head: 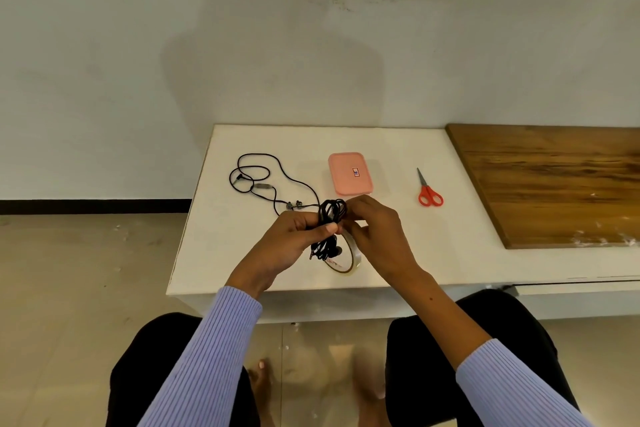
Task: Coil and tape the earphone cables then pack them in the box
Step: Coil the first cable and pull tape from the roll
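Gripping the coiled bundle of black earphone cable (pixel 330 218) between them, the left hand (pixel 298 239) curls round its middle with the thumb pressed across, while the right hand (pixel 372 229) pinches it from the other side — both above the white table (pixel 398 253). A clear roll of adhesive tape (pixel 348 262) lies just beneath. A second, loose black earphone cable (pixel 256 180) sprawls beyond the left hand, the closed pink plastic box (pixel 350 173) beyond the right — red-handled scissors (pixel 429 192) further right

Both forearms raised, left hand (pixel 300 231) and right hand (pixel 372 224) close together, fingers (pixel 325 228) curled.
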